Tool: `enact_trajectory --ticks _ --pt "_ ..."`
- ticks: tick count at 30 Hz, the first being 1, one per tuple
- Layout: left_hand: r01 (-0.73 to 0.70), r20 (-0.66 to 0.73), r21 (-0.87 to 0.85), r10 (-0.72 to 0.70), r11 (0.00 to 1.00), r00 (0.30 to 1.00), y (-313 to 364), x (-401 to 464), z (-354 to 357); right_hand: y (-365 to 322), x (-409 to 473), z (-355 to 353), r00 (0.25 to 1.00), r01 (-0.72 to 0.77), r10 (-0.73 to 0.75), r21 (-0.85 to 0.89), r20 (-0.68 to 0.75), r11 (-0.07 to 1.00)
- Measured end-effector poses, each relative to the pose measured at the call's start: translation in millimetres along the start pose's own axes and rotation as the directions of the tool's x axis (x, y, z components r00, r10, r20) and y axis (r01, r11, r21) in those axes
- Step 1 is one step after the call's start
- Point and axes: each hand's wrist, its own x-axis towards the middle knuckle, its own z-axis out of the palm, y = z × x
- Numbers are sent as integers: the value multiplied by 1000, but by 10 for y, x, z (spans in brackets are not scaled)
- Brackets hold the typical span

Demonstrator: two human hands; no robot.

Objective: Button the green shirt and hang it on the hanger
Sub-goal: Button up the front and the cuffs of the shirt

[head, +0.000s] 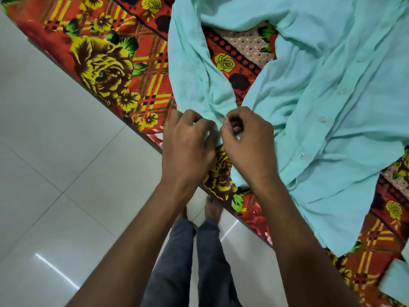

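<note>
- my left hand point(188, 140) and right hand point(247, 138) pinched the green shirt point(332, 85) at its near edge.
- shirt lay on the floral bedsheet point(106, 63).

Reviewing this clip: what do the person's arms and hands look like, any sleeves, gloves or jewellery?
Both forearms are bare, with no sleeves in view. The left hand and right hand wear no gloves, and no rings, watch or bracelets are visible.

Bed point(106, 69) under red floral sheet, green shirt point(332, 107) spread open and rumpled directly on it
</note>
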Motion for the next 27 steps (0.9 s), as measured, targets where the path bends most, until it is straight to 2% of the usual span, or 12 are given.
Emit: enact_trajectory --ticks 4,7,10,14,17,22,27 --pt "104 -18 -98 -106 990 994 34 -15 39 44 9 28 995 76 -69 -116 65 990" --pt "214 8 -151 -215 965 977 25 19 41 5 11 30 998 50 -44 -146 46 988" --pt "270 33 -208 -269 940 963 44 65 43 -36 30 -14 998 -26 30 -66 50 998" --pt "364 56 -375 -372 852 927 43 91 63 -13 66 -181 969 -198 166 173 182 965" --pt "369 53 -404 -382 837 923 73 68 64 -13 56 -252 953 -232 167 256 252 938" --pt "347 -14 -331 -373 877 928 183 20 46 18 96 -298 946 -256 165 329 278 909" --pt "323 -35 -300 -349 897 936 193 -1 65 81 75 -276 948 -186 102 267 301 946"
